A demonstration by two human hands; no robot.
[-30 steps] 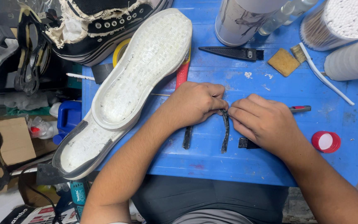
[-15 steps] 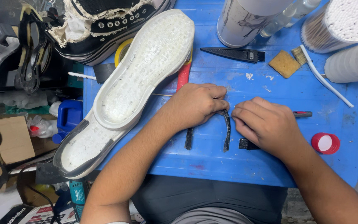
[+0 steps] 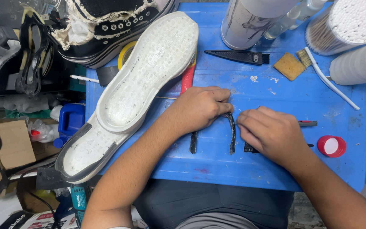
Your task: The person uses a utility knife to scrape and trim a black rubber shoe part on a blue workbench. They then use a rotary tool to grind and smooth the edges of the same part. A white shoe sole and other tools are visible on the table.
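Right hand (image 3: 272, 133) edged off — black strip (image 3: 232, 133) pinned.

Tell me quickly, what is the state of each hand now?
Left hand: closed, fingers pinching the top of the curved black rubber strip.
Right hand: curled, fingertips at the same strip; a firm grip cannot be told.

Left hand (image 3: 202, 108) and right hand (image 3: 272, 133) pinch a curved black strip (image 3: 232, 133) — on a blue table (image 3: 276, 169).
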